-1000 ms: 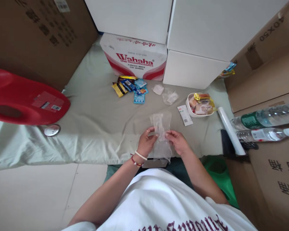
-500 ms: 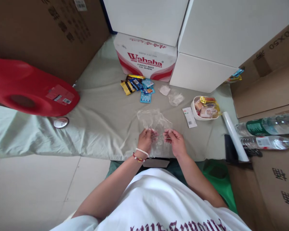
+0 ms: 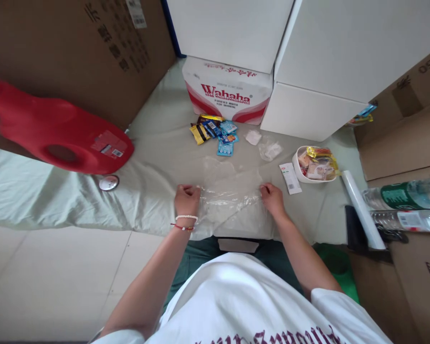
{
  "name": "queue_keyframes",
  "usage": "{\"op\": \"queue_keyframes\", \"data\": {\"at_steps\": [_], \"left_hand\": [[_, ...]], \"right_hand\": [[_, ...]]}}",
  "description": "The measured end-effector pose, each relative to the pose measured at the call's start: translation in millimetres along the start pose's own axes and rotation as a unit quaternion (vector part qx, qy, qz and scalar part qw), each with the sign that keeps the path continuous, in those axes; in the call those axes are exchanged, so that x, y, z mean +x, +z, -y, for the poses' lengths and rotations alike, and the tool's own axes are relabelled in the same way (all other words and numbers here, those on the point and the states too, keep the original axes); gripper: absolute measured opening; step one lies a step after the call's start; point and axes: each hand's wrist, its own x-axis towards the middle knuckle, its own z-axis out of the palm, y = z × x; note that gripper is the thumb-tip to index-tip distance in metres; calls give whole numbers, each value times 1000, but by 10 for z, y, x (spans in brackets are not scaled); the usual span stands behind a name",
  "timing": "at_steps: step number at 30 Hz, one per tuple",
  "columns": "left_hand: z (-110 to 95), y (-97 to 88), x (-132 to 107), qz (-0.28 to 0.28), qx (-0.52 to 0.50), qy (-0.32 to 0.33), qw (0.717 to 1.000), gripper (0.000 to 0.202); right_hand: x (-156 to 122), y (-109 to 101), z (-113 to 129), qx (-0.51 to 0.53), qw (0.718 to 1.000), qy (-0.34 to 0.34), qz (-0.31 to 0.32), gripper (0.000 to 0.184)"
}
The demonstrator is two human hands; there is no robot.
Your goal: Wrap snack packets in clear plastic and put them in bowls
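Note:
A clear plastic bag (image 3: 232,196) is stretched out between my two hands over the cloth-covered table. My left hand (image 3: 187,198), with a white and a red bracelet at its wrist, pinches the bag's left edge. Its right edge is pinched by my right hand (image 3: 273,198). Beyond the bag lies a pile of small snack packets (image 3: 215,131) in yellow, dark blue and light blue. To the right of that pile are a small white packet (image 3: 253,137) and a crumpled clear plastic wrapper (image 3: 271,150).
Right of my right hand lie a white sachet (image 3: 290,178), a white bowl (image 3: 312,180) of packaged snacks, a white roll (image 3: 361,210) and plastic bottles (image 3: 401,195). At left stand a red jug (image 3: 75,143) and a round tin (image 3: 109,182). A Wahaha carton (image 3: 229,91) stands behind.
My hands have moved apart, left hand to the left and right hand slightly right, and the bunched plastic bag is now spread wide between them. The view has shifted slightly.

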Motion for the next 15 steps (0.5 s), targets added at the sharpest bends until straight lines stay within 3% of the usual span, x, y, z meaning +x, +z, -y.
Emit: {"op": "queue_keyframes", "data": {"at_steps": [2,4,6,9,11,15], "left_hand": [[-54,-75,-57,-81,22,53,995,27],[-163,-89,-162,-89,31,116,989,28],[-278,-32,-261,5,59,212,975,29],[-342,134,-300,159,178,342,909,46],[-290,234,-252,196,262,347,879,58],[-134,327,-161,202,336,327,860,68]], "right_hand": [[37,18,32,-36,999,-21,-5,32],[51,43,63,-51,998,-26,-3,33],[44,59,71,-49,998,-27,-2,33],[6,6,8,-35,999,-22,-6,35],[-31,-92,-66,-49,999,-19,-12,36],[-135,-273,-57,-136,986,-49,-82,39]]}}
